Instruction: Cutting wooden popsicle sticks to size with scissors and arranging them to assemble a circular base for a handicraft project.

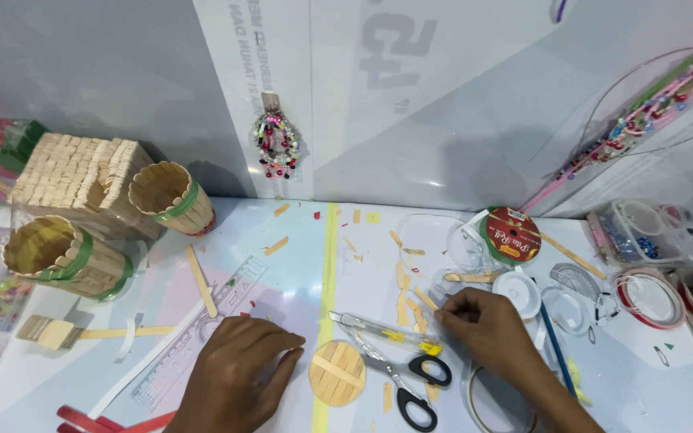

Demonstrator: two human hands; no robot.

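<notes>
My left hand (238,369) rests palm down on the table, fingers together, just left of a round disc of wooden sticks (337,373). My right hand (487,325) pinches a short wooden stick piece (425,299) at its fingertips. Black-handled scissors (399,377) and a thin craft knife with a yellow end (382,329) lie between the two hands. More cut stick pieces (405,281) are scattered just beyond the right hand.
Two stick-built cups with green bands (62,256) (172,196) and a stick house (74,172) stand at the left. A clear ruler (202,337), a ribbon spool (511,235), wire reels (650,297), a bead box (659,232) and a blue pen (555,345) crowd the table. A beaded ornament (276,144) hangs on the wall.
</notes>
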